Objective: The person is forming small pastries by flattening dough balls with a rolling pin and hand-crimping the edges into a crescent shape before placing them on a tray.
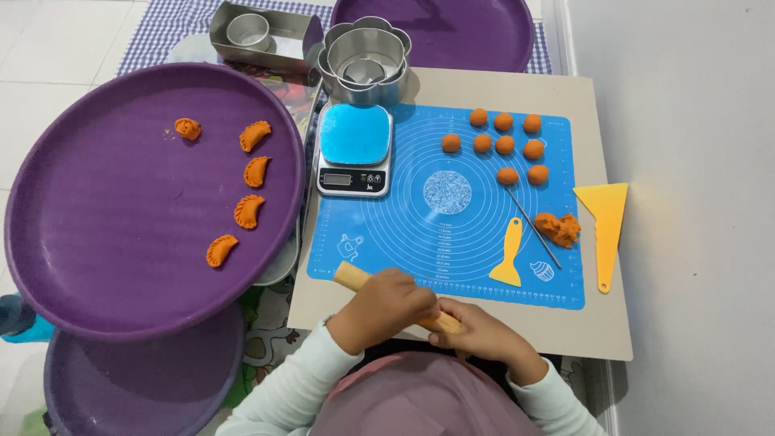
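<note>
Both hands gripped a wooden rolling pin [397, 299] at bottom centre: left hand [386, 307] over its middle, right hand [476, 331] closed on its near end, angled across the blue silicone mat [452, 242]. Orange dough balls [504, 145] waited upper right; folded pastries [249, 211] rested on the purple tray [97, 242] at left.

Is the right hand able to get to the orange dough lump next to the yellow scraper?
Probably yes. The right hand grips the wooden rolling pin together with the left hand, so it must let go first. The dough lump lies uncovered on the blue mat, with only a thin metal stick beside it.
</note>
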